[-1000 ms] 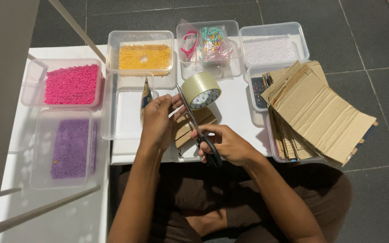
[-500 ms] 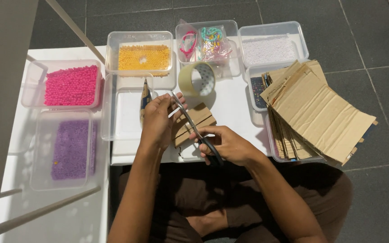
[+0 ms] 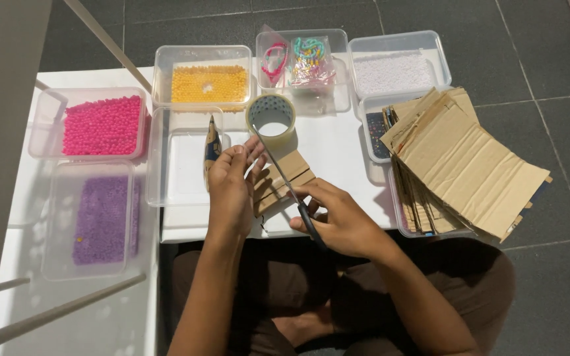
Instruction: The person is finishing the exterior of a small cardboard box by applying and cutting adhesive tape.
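I see the left hand (image 3: 231,191) pinching a small cardboard piece (image 3: 284,181) just above the white counter (image 3: 338,148), while the right hand (image 3: 341,221) grips scissors (image 3: 291,191), blades crossing the cardboard. A tape roll (image 3: 271,117) sits just behind, and stacked cardboard sheets (image 3: 463,161) lie to the right.

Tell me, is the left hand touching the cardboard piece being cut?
Touching. The head view shows the left hand with its fingers laid on the cardboard piece, holding it while the scissors cross it.
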